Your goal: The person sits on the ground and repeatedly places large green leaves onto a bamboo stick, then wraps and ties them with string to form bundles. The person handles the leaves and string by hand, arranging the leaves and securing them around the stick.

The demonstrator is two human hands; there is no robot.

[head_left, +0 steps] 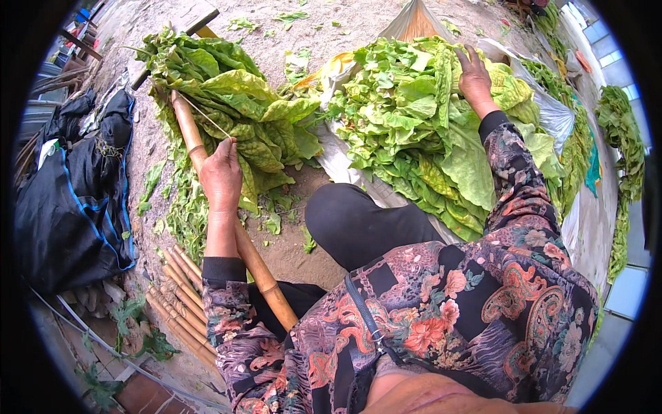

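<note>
The person's 2 hands are well apart. The left hand (222, 172) has its grip clamped on a pale string (207, 118), which runs straight to the far end of a bamboo pole (263, 279). The pole slants from the lap to a bunch of green leaves (238, 93); whether that hand also touches the pole, I cannot tell. The right hand (476, 81) rests on the leaf pile (420, 117), its grip apart, fingers spread. More poles (181, 312) lie on the ground beside the left sleeve (238, 303), near a black bag (72, 207).
</note>
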